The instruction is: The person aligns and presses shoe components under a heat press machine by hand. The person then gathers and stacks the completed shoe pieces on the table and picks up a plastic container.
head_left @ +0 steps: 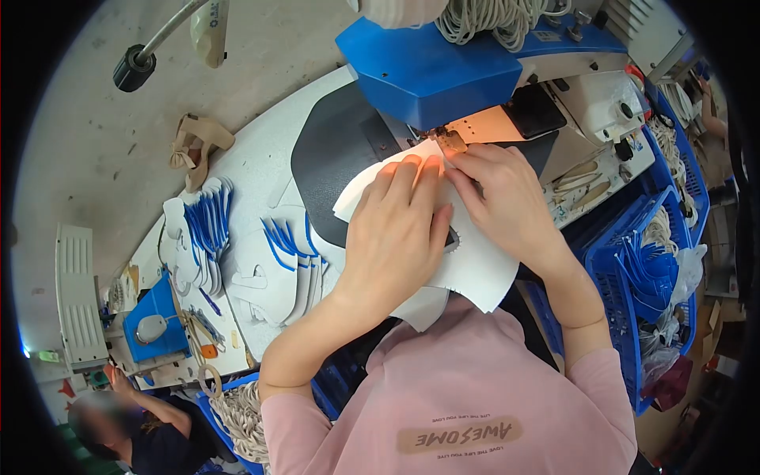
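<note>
A white sheet piece (483, 261) with curved edges lies under the blue sewing machine head (435, 75), one edge at the lit needle area. My left hand (400, 229) lies flat on it, fingers spread toward the needle, thumb out to the side. Close to the needle, my right hand (491, 182) pinches the piece's edge between thumb and bent fingers. The dark plate (332, 158) shows beneath the piece. Part of the piece is hidden under both hands.
Stacks of white pieces with blue edges (210, 233) and more pieces (293, 269) lie left. A phone (536, 109) rests right of the machine head. Blue baskets (625, 317) stand right. A beige shoe (198, 146) is beyond the table. A co-worker (150, 427) sits lower left.
</note>
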{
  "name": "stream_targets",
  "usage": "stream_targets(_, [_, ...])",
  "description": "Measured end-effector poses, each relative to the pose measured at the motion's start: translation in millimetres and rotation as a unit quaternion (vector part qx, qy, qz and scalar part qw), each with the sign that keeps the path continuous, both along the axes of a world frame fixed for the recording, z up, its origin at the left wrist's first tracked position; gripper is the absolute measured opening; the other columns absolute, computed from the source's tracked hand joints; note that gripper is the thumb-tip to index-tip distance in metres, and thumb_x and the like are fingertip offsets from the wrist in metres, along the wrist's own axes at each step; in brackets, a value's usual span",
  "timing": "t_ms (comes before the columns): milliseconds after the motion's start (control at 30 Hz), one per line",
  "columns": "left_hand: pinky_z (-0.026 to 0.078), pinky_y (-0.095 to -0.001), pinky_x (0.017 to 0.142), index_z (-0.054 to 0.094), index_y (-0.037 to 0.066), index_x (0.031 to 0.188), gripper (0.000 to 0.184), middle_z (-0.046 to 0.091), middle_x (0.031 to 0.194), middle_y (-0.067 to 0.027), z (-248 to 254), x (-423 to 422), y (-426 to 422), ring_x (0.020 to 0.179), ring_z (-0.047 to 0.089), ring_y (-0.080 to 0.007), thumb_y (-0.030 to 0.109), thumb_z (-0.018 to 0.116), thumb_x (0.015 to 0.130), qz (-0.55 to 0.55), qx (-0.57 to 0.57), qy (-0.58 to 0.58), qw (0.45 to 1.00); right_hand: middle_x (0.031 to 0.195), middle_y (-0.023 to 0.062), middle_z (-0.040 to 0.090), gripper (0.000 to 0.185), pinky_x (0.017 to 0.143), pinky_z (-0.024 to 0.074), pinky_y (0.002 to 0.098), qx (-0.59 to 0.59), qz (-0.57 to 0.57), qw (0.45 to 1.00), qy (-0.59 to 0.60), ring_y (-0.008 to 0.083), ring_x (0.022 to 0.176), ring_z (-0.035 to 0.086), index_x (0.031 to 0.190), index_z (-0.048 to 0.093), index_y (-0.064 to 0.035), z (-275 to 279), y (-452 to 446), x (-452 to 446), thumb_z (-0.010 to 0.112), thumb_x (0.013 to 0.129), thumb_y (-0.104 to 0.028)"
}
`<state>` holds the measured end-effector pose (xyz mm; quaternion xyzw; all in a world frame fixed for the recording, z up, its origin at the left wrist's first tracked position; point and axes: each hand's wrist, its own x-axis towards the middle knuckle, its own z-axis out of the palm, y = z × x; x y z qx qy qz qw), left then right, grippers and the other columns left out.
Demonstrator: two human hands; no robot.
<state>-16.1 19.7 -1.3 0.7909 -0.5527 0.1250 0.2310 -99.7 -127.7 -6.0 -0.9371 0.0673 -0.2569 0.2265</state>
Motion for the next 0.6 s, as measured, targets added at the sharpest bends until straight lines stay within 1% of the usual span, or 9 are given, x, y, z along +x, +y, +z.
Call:
stream_targets(33, [0.050,-0.0396,0.081,0.060,0.001,0.113,0.036,0.055,0.116,-0.0171,-2.6,-0.7,-2.3,0.103,0.054,-0.0323,0.016,0.062,0.081,0.004,-0.009,0.026,1.000,0.082,0.0135,0.062,0.009,0.072,0.0427,0.0381,-0.001,0.000,1.000,0.000,0.0315,0.080,0.058,0.087,0.064,0.0005,0.5,-3.1,1.0,0.060,0.085,-0.007])
stream_targets(67, [0.050,-0.0396,0.081,0.060,0.001,0.113,0.036,0.055,0.116,-0.0171,-2.8,-1.6,-3.9,0.103,0.054,-0.0323,0.016,0.062,0.081,0.004,-0.009,0.026,1.000,0.083,0.0141,0.062,0.010,0.074,0.0432,0.0389,-0.003,0.016,1.000,0.014,0.0319,0.081,0.058,0.089,0.064,0.0007,1.0,-6.2,1.6,0.059,0.085,-0.007])
stream_targets(133, [0.049,-0.0395,0.082,0.059,0.000,0.113,0.036,0.056,0.115,-0.0171,-0.9,-3.7,-6.5,0.103,0.054,-0.0327,0.016,0.061,0.081,0.018,0.003,0.010,1.000,0.085,0.0152,0.062,0.014,0.078,0.0441,0.0404,-0.006,0.048,0.998,0.041,0.0327,0.083,0.058,0.093,0.064,0.0013,1.6,-10.2,2.1,0.057,0.085,-0.007])
stream_targets(167, [0.049,-0.0394,0.082,0.059,0.000,0.113,0.036,0.056,0.114,-0.0172,-0.3,-4.2,-7.7,0.103,0.054,-0.0329,0.016,0.060,0.081,0.026,0.010,0.001,1.000,0.085,0.0152,0.062,0.014,0.078,0.0441,0.0404,-0.006,0.048,0.998,0.041,0.0327,0.083,0.058,0.093,0.064,0.0013,1.5,-10.8,2.7,0.057,0.085,-0.007])
stream_targets(267, [0.048,-0.0393,0.081,0.059,-0.003,0.111,0.037,0.055,0.114,-0.0170,-0.6,-5.6,-11.2,0.102,0.054,-0.0315,0.015,0.060,0.079,0.034,0.008,-0.004,0.999,0.088,0.0166,0.061,0.021,0.082,0.0445,0.0415,-0.061,0.050,0.995,0.057,0.0334,0.087,0.058,0.102,0.064,0.0020,0.7,-11.8,4.3,0.055,0.085,-0.006])
stream_targets(400, [0.047,-0.0393,0.082,0.059,-0.005,0.109,0.036,0.055,0.113,-0.0167,-4.5,-4.9,-17.4,0.102,0.053,-0.0308,0.013,0.060,0.077,0.046,-0.006,-0.013,0.999,0.093,0.0173,0.063,0.025,0.084,0.0446,0.0412,-0.079,0.047,0.994,0.067,0.0345,0.091,0.058,0.107,0.063,0.0024,2.3,-14.5,9.2,0.054,0.086,-0.008])
stream_targets(533, [0.047,-0.0392,0.084,0.059,-0.005,0.108,0.034,0.054,0.113,-0.0164,-10.3,-1.1,-22.3,0.104,0.052,-0.0310,0.012,0.060,0.078,0.046,-0.033,-0.026,0.998,0.097,0.0175,0.064,0.026,0.082,0.0456,0.0409,-0.067,0.036,0.992,0.096,0.0340,0.094,0.058,0.107,0.064,0.0016,7.2,-17.3,14.7,0.053,0.086,-0.009])
stream_targets(600, [0.046,-0.0392,0.085,0.059,-0.005,0.108,0.034,0.054,0.113,-0.0163,-10.7,0.6,-23.1,0.105,0.052,-0.0311,0.011,0.060,0.078,0.044,-0.043,-0.030,0.998,0.097,0.0175,0.065,0.025,0.082,0.0460,0.0407,-0.058,0.040,0.992,0.103,0.0339,0.093,0.059,0.105,0.065,0.0015,9.7,-19.7,17.1,0.053,0.087,-0.009])
